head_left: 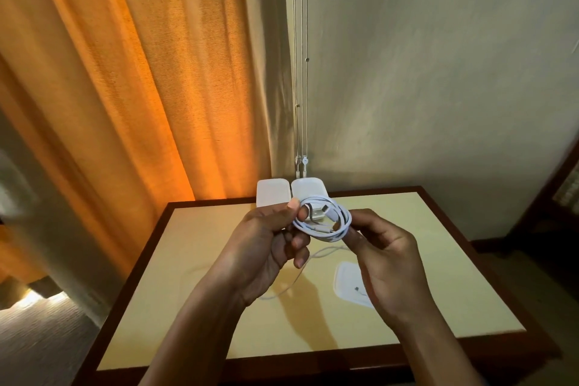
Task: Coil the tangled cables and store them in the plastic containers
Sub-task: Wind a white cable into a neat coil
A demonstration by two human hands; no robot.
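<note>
- Two hands hold the coiled cable [324, 230] up over the far half of the desk [188, 307], the left hand [263, 244] on one side and the right hand [391, 263] on the other.
- The left hand's thumb and curled fingers [299, 241] pinch the coil's left side, and the right hand's fingers [355, 233] pinch its right side.
- The loops are bound by nothing but these two pinches, so I judge that easing either one could let the springy cable fan open again.
- The plug ends [329, 208] lie loose across the middle of the coil and could slip out and undo a turn.
- A second, loose cable [291, 287] trails on the desk under the hands, and a lowered coil or wrist could snag it and tangle the two.
- Two white containers [272, 194] stand touching at the desk's far edge, where a hasty push might tip them off the back.
- A third container [346, 283] lies just beside the right wrist, partly hidden, and the coil may be too wide to drop in without squeezing.
- No brand, label or writing can be read on the cables or the containers.
</note>
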